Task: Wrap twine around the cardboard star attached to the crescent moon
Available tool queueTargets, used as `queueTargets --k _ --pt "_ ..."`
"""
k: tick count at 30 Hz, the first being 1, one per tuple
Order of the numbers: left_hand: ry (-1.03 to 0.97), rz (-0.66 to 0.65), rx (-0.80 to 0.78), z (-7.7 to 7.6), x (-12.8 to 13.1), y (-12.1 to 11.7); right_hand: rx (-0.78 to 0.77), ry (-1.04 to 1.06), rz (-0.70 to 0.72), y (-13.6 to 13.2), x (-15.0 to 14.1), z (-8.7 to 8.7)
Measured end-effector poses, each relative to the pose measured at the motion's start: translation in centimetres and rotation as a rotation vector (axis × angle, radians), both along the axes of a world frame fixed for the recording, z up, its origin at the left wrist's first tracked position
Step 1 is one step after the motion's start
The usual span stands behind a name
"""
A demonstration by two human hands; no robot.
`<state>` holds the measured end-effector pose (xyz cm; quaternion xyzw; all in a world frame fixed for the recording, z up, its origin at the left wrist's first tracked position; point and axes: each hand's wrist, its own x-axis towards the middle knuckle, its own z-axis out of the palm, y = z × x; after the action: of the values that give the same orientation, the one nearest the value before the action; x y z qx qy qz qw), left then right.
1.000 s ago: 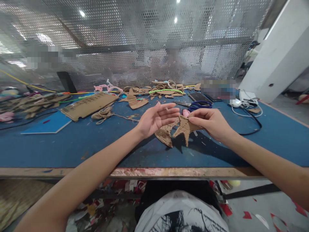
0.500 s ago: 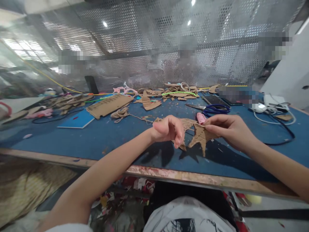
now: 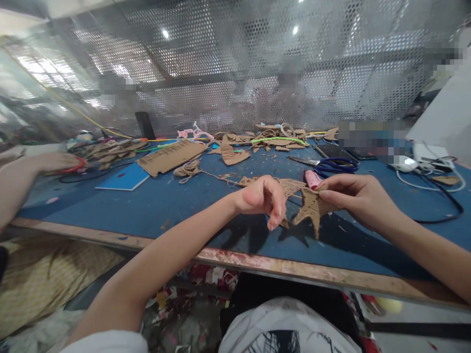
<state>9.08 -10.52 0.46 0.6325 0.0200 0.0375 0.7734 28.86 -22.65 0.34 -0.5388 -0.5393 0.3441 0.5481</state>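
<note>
My right hand (image 3: 358, 196) pinches the upper edge of a star-shaped cardboard piece (image 3: 312, 212) between thumb and fingers, above the table. Close to its left is my left hand (image 3: 263, 198), wrist bent, palm partly showing and fingers curled down. Whatever those fingers hold is hidden. Behind my left hand lies a twine-wrapped cardboard piece (image 3: 292, 186), partly covered. A strand of twine runs left to a loose twine bundle (image 3: 187, 169). A pink roll (image 3: 312, 180) stands right behind my right fingertips. Blue-handled scissors (image 3: 336, 166) lie just beyond it.
Another person's hand (image 3: 55, 161) reaches in at the left beside a red loop (image 3: 76, 165). A cardboard sheet (image 3: 171, 156) overlaps a blue board (image 3: 123, 177). Cardboard scraps (image 3: 279, 139) line the back. Cables and a white device (image 3: 430, 156) sit at the right.
Another person's arm has come in at the left, and the red loop has shifted right. My view has turned slightly left. My hands and the star have barely moved.
</note>
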Motion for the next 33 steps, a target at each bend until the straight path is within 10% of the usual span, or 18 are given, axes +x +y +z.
queueTargets --k 9,33 --pt "-0.009 0.021 -0.053 0.0 -0.2 -0.1 0.010 -0.010 0.004 0.0 -0.3 0.3" --pt "0.091 0.867 -0.283 1.1 1.1 1.8 0.029 -0.071 -0.036 0.1 0.0 0.1"
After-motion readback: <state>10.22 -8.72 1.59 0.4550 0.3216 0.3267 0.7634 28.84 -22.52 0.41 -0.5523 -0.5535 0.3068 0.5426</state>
